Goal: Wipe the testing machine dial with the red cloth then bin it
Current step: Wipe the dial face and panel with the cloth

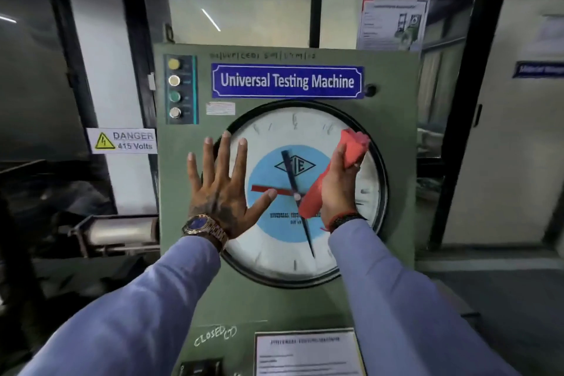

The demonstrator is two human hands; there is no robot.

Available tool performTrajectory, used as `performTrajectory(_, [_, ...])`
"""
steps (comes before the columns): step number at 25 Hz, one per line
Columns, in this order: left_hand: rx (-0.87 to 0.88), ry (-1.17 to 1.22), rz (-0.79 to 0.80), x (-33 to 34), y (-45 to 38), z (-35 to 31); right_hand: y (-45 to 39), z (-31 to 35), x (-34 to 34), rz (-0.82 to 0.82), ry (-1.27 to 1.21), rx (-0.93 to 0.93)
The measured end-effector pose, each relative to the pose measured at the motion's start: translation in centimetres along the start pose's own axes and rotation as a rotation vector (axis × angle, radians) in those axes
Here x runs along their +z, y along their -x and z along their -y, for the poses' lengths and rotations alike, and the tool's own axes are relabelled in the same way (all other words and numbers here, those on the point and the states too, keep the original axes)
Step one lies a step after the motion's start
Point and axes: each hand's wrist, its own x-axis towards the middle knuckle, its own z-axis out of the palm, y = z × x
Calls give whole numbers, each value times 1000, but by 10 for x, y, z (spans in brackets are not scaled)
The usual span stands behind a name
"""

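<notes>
The round dial (283,256) of the green Universal Testing Machine (393,119) has a white face, a blue centre, a black pointer and a red pointer. My left hand (222,189) lies flat with spread fingers on the dial's left edge, a watch on its wrist. My right hand (338,189) grips the red cloth (352,146), which is pressed against the dial's right side; a tail of it hangs down past my palm. No bin is in view.
A strip of four indicator lamps (174,88) sits at the cabinet's upper left. A "Danger 415 Volts" sign (122,140) hangs to the left above a metal cylinder (122,230). A printed notice (308,351) and a black switch (200,368) sit below the dial.
</notes>
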Motion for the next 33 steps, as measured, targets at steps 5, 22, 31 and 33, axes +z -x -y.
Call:
performTrajectory(5, [-16,29,-18,63,-34,3,-62,-26,19,-86,370,-259])
performTrajectory(22, [-67,-60,-208,209,-91,43,-180,-103,61,-173,1271,-818])
performTrajectory(31, [-136,-125,-144,201,-73,64,-155,-107,127,309,1318,-1278])
performTrajectory(33, [-152,-123,-147,201,-73,63,-180,-94,103,164,1335,-1164])
